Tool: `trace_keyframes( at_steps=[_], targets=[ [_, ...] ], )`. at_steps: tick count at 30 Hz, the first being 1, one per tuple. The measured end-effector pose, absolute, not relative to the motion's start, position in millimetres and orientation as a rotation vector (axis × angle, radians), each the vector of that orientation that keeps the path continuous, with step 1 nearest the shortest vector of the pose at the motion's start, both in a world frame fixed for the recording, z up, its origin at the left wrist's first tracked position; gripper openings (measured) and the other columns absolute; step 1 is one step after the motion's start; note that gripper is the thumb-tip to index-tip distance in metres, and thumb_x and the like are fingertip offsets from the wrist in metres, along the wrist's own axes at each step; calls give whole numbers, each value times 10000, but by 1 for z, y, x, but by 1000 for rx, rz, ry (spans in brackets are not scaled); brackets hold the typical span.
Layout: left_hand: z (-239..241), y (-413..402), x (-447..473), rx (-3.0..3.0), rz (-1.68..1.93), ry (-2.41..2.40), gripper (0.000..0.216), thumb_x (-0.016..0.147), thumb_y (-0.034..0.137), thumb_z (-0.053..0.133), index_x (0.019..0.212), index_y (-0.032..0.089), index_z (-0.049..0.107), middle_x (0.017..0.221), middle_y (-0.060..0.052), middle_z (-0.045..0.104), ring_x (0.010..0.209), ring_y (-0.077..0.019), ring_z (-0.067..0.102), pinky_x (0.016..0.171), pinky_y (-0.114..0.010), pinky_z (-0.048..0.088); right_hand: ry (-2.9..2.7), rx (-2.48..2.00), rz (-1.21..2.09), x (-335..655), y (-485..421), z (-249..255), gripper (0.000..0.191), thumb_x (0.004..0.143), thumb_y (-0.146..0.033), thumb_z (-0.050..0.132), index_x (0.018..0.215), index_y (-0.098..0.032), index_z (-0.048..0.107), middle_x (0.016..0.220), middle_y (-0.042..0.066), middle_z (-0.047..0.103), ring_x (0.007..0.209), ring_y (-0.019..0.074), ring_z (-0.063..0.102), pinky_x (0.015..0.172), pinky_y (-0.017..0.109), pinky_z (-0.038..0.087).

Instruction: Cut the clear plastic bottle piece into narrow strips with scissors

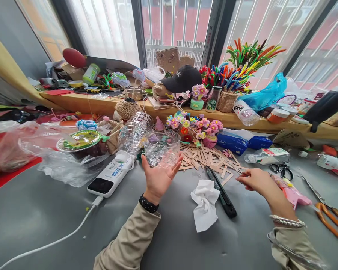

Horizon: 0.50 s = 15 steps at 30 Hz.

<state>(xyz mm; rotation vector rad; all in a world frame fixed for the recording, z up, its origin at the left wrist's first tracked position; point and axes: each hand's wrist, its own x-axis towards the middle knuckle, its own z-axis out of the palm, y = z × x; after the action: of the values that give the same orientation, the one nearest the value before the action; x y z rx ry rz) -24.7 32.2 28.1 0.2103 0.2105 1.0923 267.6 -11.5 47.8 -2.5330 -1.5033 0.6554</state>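
Observation:
My left hand (157, 178) is raised palm up, fingers wrapped round a clear cut-off plastic bottle bottom (162, 149) held like a cup. My right hand (256, 181) rests low on the grey table, fingers pinched together at the edge of a pile of wooden craft sticks (208, 157); what the fingertips hold is too small to make out. Between my hands lie a crumpled white tissue (205, 204) and a black utility knife (221, 193). A pink glue gun (294, 195) lies just right of my right wrist.
A clear plastic bottle (135, 131) lies behind a white power bank (111, 176) with its cable. Plastic bags (45, 150) lie at left. Pipe-cleaner flower pots (202, 129), blue tissue packs (236, 142), scissors (283, 169) and orange-handled scissors (334, 221) crowd the right. The wooden sill (101, 103) is cluttered.

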Motion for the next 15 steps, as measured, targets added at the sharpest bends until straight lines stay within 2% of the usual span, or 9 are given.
trace_keyframes(
  at_steps=[3, 7, 13, 15],
  targets=[
    [28, 34, -27, 160, 1099, 165, 900, 694, 744, 396, 1337, 122, 294, 1212, -192, 540, 1066, -256, 586, 801, -323, 527, -1438, -2557, 639, 279, -12, 49, 186, 746, -302, 535, 607, -188, 582, 556, 51, 675, 590, 191, 653, 583, 260, 426],
    [29, 34, -27, 139, 1093, 140, 895, 690, 739, 411, 1332, 126, 293, 1204, -189, 539, 1055, -261, 590, 795, -326, 533, -1326, -2633, 454, 291, -13, 50, 188, 755, -361, 531, 685, -196, 588, 514, 34, 658, 623, 216, 652, 578, 281, 402],
    [30, 37, -31, 129, 1128, 124, 915, 686, 751, 394, 1356, 145, 249, 1206, -194, 539, 1028, -266, 599, 760, -342, 534, -1498, -2717, 376, 314, -15, 25, 225, 722, -270, 526, 506, -209, 531, 516, 70, 652, 612, 238, 638, 558, 301, 387],
    [30, 39, -35, 114, 1159, 112, 923, 682, 750, 398, 1367, 156, 224, 1206, -194, 540, 1006, -264, 608, 742, -348, 534, -1513, -2705, 390, 320, -14, 18, 184, 715, -236, 519, 541, -202, 566, 520, 66, 649, 595, 232, 640, 564, 301, 398]
  ],
)
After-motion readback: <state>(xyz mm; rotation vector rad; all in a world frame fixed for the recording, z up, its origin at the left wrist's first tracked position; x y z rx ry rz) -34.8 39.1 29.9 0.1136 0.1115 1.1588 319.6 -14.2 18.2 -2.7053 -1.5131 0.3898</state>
